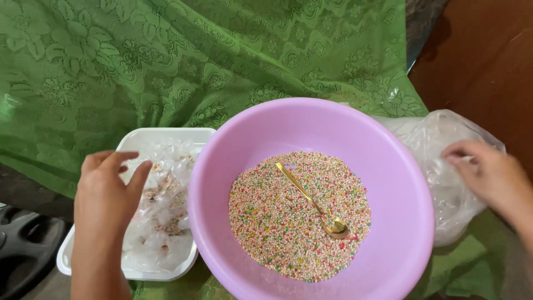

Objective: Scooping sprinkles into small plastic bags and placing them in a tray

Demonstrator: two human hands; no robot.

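Head view shows one pink plastic basin point(311, 194) at the centre, filled partly with many tiny coloured beads point(294, 222), too many to count. One gold spoon point(313, 203) lies on the beads, its bowl pointing toward 5 o'clock. At 9 o'clock from the basin stands one white foam tray point(166, 139) holding several small clear packets point(164, 216); their exact number I cannot tell. At 3 o'clock lies one crumpled clear plastic bag point(444, 189). All rest on one green lace cloth point(194, 61) covering the surface.

Two hands are seen. Left hand point(105, 200) hovers over the tray, its grip loosely open, fingers curved, and it holds nothing; the fingertips are just above the packets. Right hand point(488, 172) rests on the plastic bag with fingers spread quite flat, touching it, not closed around it.
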